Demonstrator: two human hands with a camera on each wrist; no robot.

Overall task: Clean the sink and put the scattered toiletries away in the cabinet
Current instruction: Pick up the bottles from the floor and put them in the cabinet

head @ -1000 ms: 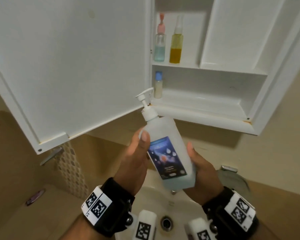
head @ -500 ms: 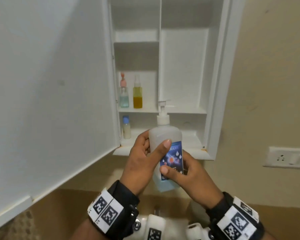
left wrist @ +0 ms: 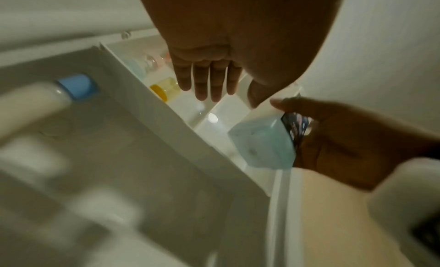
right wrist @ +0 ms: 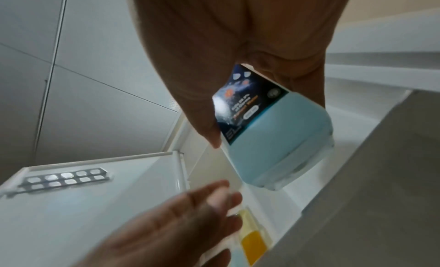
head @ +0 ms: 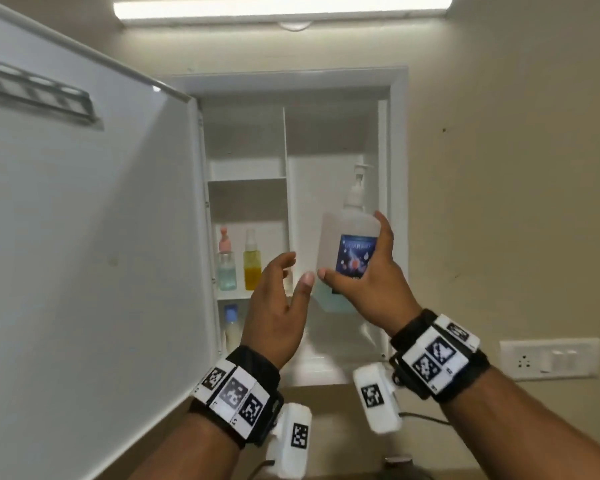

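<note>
Right hand (head: 368, 282) wraps thumb and fingers round the lower body of the pump bottle (head: 349, 237), held upright in front of the cabinet (head: 397, 168), at its tall right compartment; probably chosen because the pump head needs the height. Left hand (head: 278, 306) is free, fingers straight and loosely spread just beside the bottle, likely ready to steady it. Bottle not yet set down.

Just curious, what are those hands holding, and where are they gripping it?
The right hand grips the pump bottle around its lower body, over the label. The left hand is open and holds nothing.
</note>
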